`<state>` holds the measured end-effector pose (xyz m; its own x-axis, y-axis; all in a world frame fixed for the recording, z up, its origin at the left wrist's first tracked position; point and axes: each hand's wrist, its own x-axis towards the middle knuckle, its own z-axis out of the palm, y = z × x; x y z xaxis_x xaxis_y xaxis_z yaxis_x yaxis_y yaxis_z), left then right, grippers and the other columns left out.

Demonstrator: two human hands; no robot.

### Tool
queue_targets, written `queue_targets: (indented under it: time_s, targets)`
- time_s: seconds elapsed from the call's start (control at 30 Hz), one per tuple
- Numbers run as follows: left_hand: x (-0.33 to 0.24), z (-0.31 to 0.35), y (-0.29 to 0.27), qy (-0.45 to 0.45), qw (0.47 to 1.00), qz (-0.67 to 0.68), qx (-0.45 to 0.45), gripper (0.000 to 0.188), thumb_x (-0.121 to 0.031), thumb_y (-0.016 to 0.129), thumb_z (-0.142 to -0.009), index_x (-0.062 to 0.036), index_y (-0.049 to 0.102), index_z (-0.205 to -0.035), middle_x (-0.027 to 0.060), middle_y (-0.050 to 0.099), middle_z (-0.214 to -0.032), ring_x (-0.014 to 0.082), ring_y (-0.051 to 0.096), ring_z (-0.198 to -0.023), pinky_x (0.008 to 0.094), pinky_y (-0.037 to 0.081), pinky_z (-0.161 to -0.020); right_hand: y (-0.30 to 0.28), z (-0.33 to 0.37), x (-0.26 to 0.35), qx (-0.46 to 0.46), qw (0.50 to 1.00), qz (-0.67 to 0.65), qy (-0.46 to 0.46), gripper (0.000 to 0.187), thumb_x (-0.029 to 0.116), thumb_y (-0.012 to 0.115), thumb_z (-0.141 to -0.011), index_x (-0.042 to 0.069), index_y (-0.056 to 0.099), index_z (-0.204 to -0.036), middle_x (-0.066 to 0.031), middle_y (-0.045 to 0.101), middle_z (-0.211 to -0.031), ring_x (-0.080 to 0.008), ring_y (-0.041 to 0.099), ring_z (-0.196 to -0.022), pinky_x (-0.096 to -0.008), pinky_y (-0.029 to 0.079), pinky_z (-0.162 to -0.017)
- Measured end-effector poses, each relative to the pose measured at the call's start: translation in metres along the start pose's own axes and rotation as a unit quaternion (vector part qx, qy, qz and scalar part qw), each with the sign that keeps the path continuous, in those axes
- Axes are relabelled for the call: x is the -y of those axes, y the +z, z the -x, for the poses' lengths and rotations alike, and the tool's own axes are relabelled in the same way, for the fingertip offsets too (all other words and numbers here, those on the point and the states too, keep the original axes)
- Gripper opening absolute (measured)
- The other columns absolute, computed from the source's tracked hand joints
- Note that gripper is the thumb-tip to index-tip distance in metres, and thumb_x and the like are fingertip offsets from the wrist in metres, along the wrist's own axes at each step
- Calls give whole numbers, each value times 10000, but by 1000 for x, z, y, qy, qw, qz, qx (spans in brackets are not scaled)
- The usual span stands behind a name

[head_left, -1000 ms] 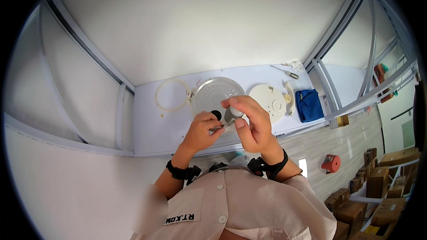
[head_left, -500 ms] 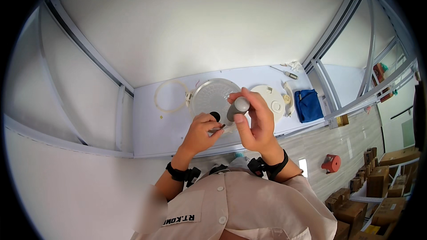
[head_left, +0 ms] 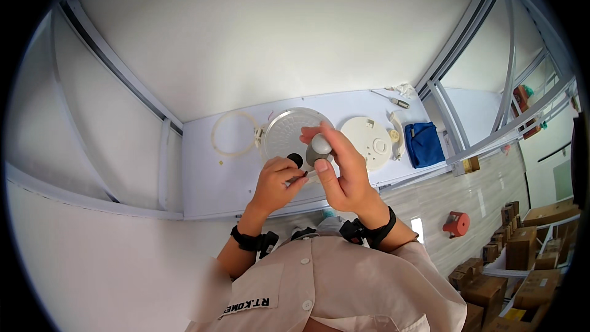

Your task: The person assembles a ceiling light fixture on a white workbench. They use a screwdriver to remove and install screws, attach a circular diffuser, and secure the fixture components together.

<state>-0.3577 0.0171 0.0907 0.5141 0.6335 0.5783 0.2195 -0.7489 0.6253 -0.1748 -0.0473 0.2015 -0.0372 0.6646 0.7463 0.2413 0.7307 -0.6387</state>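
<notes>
My right hand (head_left: pixel 345 176) is closed round a thick grey handle (head_left: pixel 319 149) with a pale rounded end, shaped like a screwdriver's; its lower end is hidden. Beside it my left hand (head_left: pixel 273 184) is pinched on a small dark piece (head_left: pixel 305 174), too small to name. A black round knob (head_left: pixel 295 160) shows just above the left fingers. Both hands are over the near edge of a round silver metal lid or pan (head_left: pixel 289 124), which they partly cover. The rest of the handled part lies hidden under my hands.
On the white table (head_left: pixel 209 187), a cream ring (head_left: pixel 215 144) lies left and a white disc-shaped cover (head_left: pixel 359 130) right. Beyond the cover are a curved white piece (head_left: pixel 399 141), a blue cloth pouch (head_left: pixel 425 146) and another screwdriver (head_left: pixel 398 103). A red stool (head_left: pixel 456 224) stands on the floor.
My right hand has shifted left with the grey handle, and its fingers have turned slightly around it. The left hand stays pinched in nearly the same place.
</notes>
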Motion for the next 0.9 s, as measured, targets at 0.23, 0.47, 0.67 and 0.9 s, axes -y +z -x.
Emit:
queue_targets:
  time_s: [0.23,0.47,0.67,0.9]
  targets:
    - [-5,-2,-2,-17,999,40,-12,141,-57,858,-798,-35,744,-878,74,704,-880,277,661,-824,391,524,-753,-9,0,-7,13,997,41,-65,581,80,564,-1086,12,345,-1620,-297,578,-1398,-351,663,-1192,-463,545,-1016]
    - [-3,7,4,-48,991,98,-75,162,2,825,-869,-4,737,-1005,122,746,-981,252,717,-885,342,587,-755,-21,5,2,-175,984,-35,-3,675,78,692,-1022,-1,332,-1588,-263,604,-1374,-296,681,-1179,-424,578,-985]
    - [-15,-2,21,-27,981,147,-127,146,40,777,-912,22,741,-1052,147,770,-1004,223,746,-863,319,600,-766,-51,10,9,-237,967,-63,74,784,137,739,-1002,40,258,-1613,-246,608,-1340,-281,705,-1106,-428,614,-958]
    - [-47,-44,52,5,986,132,-105,116,40,769,-926,32,736,-1037,147,769,-956,202,734,-820,297,582,-729,-99,19,2,-298,946,-67,106,871,99,715,-1011,93,121,-1648,-223,633,-1259,-274,714,-1042,-439,626,-900]
